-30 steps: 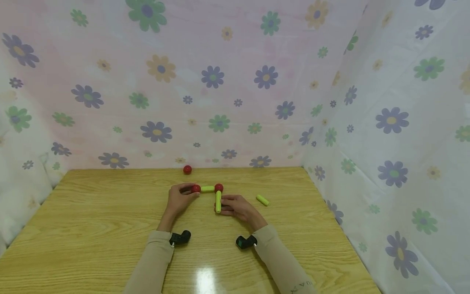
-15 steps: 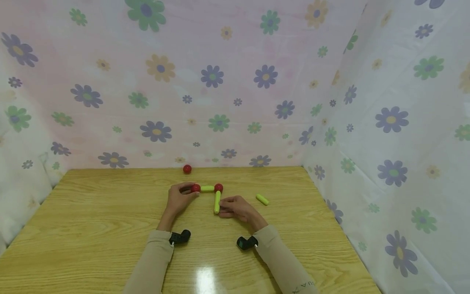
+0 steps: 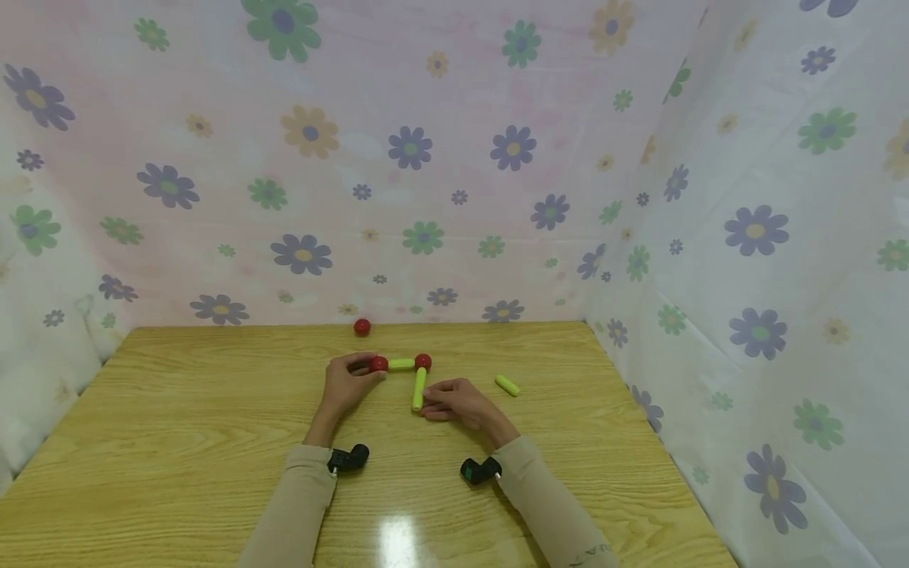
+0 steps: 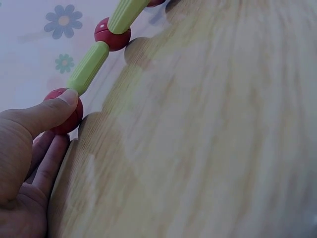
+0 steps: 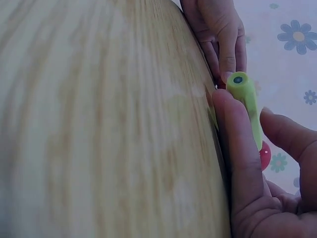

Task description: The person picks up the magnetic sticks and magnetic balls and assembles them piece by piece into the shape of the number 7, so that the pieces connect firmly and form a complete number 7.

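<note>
A joined chain of magnetic pieces lies mid-table: a red ball (image 3: 379, 364), a short yellow-green rod (image 3: 402, 364), a second red ball (image 3: 423, 363) and a longer yellow-green rod (image 3: 420, 390) angled toward the person. My left hand (image 3: 348, 384) pinches the first ball between thumb and fingers, the thumb over its top in the left wrist view. My right hand (image 3: 460, 401) is at the longer rod's free end, its fingers fairly straight along the rod's right side. In the right wrist view the thumb (image 5: 287, 131) stands slightly off the rod, whose end shows a dark round spot.
One loose red ball (image 3: 362, 326) sits at the table's back edge. A loose yellow-green rod (image 3: 507, 386) lies to the right of my right hand. Flowered cloth (image 3: 454, 197) rises behind the wooden table (image 3: 177, 442) and along its sides.
The free end of the longer rod has swung slightly left. My right fingers, earlier reaching behind the rod, now lie at its right side. My left hand keeps its hold on the ball.
</note>
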The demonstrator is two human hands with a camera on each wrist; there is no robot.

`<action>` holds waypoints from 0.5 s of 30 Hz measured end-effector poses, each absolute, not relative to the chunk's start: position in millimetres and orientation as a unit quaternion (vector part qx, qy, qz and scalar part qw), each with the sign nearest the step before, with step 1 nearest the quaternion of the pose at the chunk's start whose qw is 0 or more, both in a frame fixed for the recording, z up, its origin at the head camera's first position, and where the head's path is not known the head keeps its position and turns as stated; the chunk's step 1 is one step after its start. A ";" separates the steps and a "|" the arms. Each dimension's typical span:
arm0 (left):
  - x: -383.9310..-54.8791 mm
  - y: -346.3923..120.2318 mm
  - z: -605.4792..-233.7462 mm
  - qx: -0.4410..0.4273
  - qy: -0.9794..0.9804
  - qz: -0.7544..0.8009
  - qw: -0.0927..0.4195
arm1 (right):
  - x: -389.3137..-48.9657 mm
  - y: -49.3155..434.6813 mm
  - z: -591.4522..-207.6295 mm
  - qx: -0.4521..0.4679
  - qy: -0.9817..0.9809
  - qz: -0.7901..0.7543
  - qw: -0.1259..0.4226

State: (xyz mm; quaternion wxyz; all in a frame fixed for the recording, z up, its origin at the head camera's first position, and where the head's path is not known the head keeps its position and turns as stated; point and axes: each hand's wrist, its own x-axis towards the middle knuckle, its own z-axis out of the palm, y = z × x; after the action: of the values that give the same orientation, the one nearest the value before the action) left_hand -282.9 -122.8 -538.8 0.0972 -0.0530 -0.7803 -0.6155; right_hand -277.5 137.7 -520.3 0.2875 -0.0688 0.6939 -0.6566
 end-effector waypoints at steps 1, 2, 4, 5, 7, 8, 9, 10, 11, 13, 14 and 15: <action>-282.8 -122.8 -538.8 -0.054 -0.782 -0.614 0.097 | -277.5 138.4 -520.0 -0.069 0.693 -0.657 0.290; -282.8 -122.7 -538.5 -0.054 -0.781 -0.614 0.096 | -277.3 139.0 -519.5 -0.070 0.691 -0.657 0.292; -282.7 -122.6 -538.4 -0.053 -0.781 -0.616 0.094 | -276.1 139.8 -518.4 -0.072 0.692 -0.655 0.293; -282.8 -122.6 -538.3 -0.053 -0.780 -0.616 0.092 | -275.4 140.0 -518.0 -0.073 0.692 -0.655 0.293; -282.9 -122.7 -538.3 -0.051 -0.779 -0.619 0.090 | -274.1 140.3 -517.4 -0.073 0.693 -0.655 0.292; -282.9 -122.7 -538.0 -0.049 -0.777 -0.621 0.088 | -273.6 140.3 -517.2 -0.072 0.693 -0.656 0.292; -282.9 -122.8 -538.2 -0.048 -0.777 -0.622 0.088 | -273.0 140.4 -517.0 -0.073 0.694 -0.655 0.291; -283.0 -122.8 -538.2 -0.048 -0.777 -0.622 0.089 | -272.7 140.4 -517.1 -0.071 0.693 -0.656 0.291; -283.1 -122.8 -538.4 -0.049 -0.776 -0.622 0.090 | -272.3 140.5 -517.2 -0.073 0.695 -0.655 0.289; -283.3 -122.9 -539.0 -0.050 -0.775 -0.624 0.090 | -271.9 140.9 -517.4 -0.068 0.695 -0.654 0.291; -283.4 -123.1 -539.2 -0.050 -0.775 -0.623 0.089 | -271.3 141.2 -517.4 -0.068 0.696 -0.653 0.290; -283.6 -123.1 -539.3 -0.050 -0.775 -0.624 0.088 | -270.8 141.6 -517.5 -0.068 0.698 -0.652 0.289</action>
State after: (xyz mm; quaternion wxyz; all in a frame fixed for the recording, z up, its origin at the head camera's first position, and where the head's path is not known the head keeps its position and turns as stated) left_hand -283.6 -123.1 -539.3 0.0878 -0.0497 -0.7752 -0.6237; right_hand -270.8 141.6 -517.5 0.2891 -0.0681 0.6980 -0.6516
